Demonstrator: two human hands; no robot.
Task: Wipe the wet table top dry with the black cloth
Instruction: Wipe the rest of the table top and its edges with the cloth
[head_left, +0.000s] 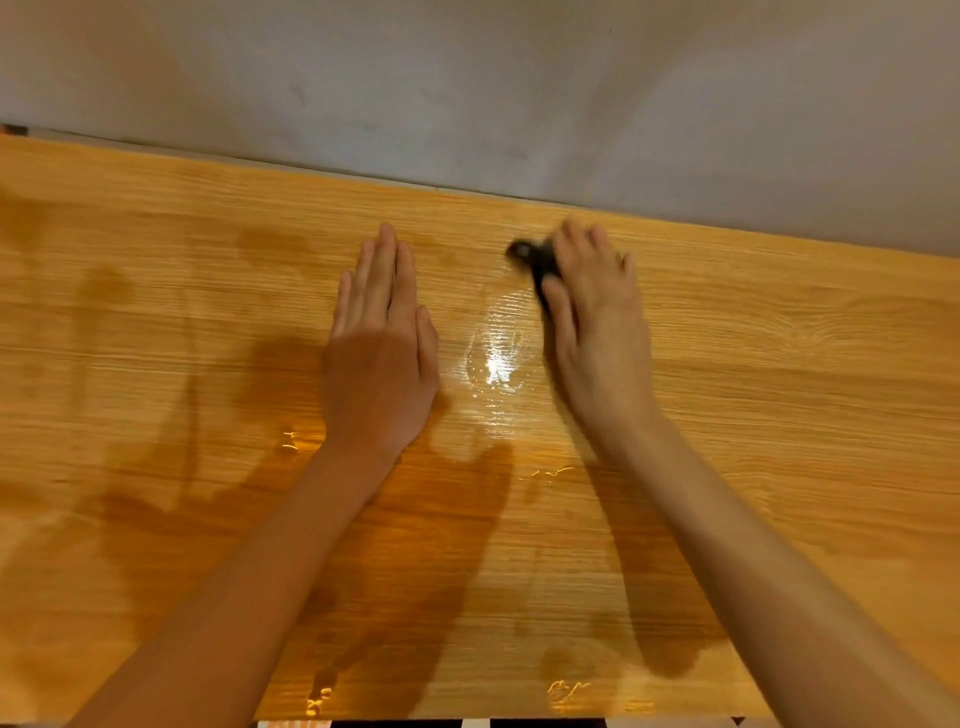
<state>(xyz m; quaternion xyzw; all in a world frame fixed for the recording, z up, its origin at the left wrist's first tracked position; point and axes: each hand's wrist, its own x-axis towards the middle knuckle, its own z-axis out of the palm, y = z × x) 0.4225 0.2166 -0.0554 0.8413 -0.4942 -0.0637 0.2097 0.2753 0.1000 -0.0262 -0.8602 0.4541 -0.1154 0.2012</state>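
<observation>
We're pressing the black cloth (537, 265) w/ our right hand (597, 322) on the wet desk (779, 364); left hand (382, 358) lying flat, fingers straight.

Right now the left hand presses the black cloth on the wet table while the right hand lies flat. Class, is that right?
Not quite: the hands are swapped. In the head view the right hand presses the black cloth on the wet table, while the left hand lies flat.

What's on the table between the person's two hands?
In the head view, a shiny puddle of water lies on the table top between the flat left hand and the right hand holding the black cloth.
</observation>
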